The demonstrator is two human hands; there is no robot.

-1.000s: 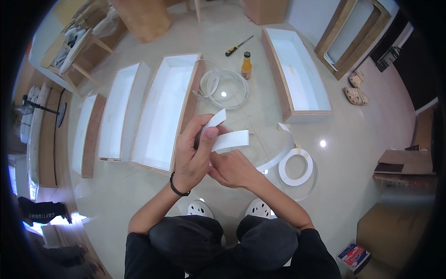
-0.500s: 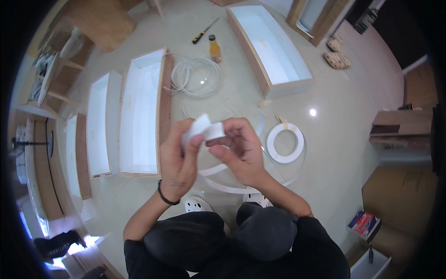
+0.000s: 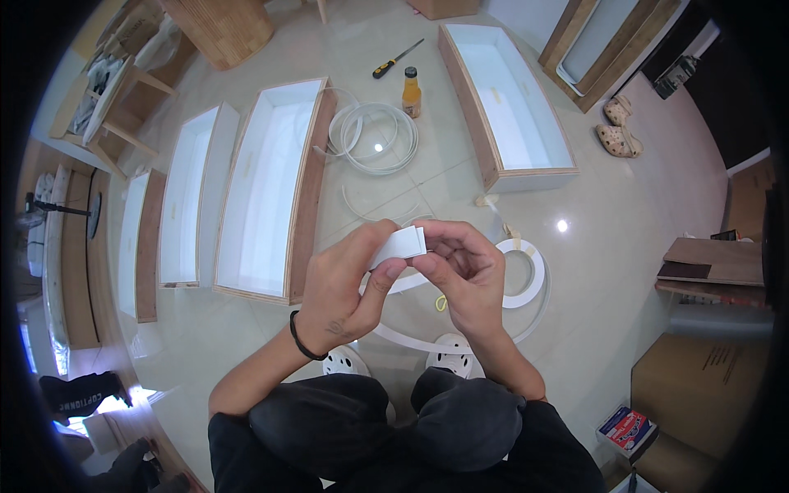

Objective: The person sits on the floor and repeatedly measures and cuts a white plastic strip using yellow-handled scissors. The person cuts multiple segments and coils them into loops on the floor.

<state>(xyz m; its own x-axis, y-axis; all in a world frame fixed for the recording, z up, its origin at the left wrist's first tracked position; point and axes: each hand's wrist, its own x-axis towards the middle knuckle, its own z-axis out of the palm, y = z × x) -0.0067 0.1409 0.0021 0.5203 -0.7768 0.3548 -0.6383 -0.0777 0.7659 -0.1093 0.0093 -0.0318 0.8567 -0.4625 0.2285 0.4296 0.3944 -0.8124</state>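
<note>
Above my lap, two small flat white pieces [image 3: 399,246], or one folded white strip, lie nearly flush one over the other. Thumb and fingers of my left hand [image 3: 341,275] pinch the left end. The right end sits between the thumb and fingertips of my right hand [image 3: 468,275]; its other fingers curl behind. Under my hands a long white strip [image 3: 403,335] curves across the floor from a white roll of banding [image 3: 540,275] to the right. A small yellow loop [image 3: 441,303] shows beside my right wrist.
Three open wooden boxes with white insides stand at left, the nearest box [image 3: 315,209] close to my left hand. Another box [image 3: 485,140] lies far right. Ahead are a coil of pale strip [image 3: 386,170], a bottle [image 3: 411,94] and a yellow-black screwdriver [image 3: 386,67]. Cardboard [image 3: 690,386] stands right.
The white pieces, splayed apart in a V before, now lie nearly lined up. My hands have moved slightly right and closer together around them. The whole view has shifted a little.
</note>
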